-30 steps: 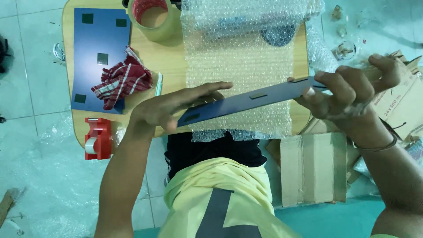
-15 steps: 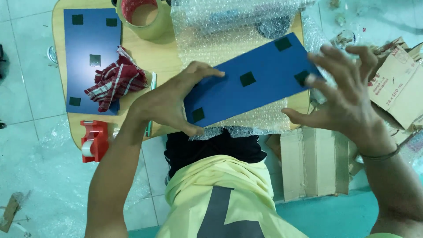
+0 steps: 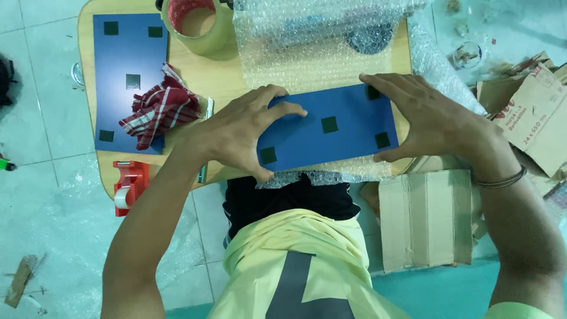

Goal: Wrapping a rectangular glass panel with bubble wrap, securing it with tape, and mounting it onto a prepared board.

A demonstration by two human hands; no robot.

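We see a blue panel (image 3: 331,134) with small dark square pads lying flat in the centre of the frame, on a sheet of bubble wrap (image 3: 313,53) that covers the upper middle of the wooden surface (image 3: 195,77).

Left hand (image 3: 236,133) — placed on the panel's left end, fingers spread apart and pressed flat on its top face, thumb hooked around the lower left corner. Right hand (image 3: 428,121) — placed at the panel's right end, fingers apart, fingertips along the upper right edge and thumb at the lower right corner. Neither hand is closed around the panel; both bear on its edges and face.

In the upper left of the frame we find a second blue panel (image 3: 127,59) with the same dark squares, lying flat on the surface. A red checked cloth (image 3: 159,109) overlaps its right edge. A roll of clear packing tape (image 3: 198,23) stands at the top, just left of the bubble wrap. A red tape dispenser (image 3: 130,186) sits at the lower left edge of the surface. Flattened cardboard (image 3: 428,215) lies on the floor at lower right, more cardboard at the right edge.
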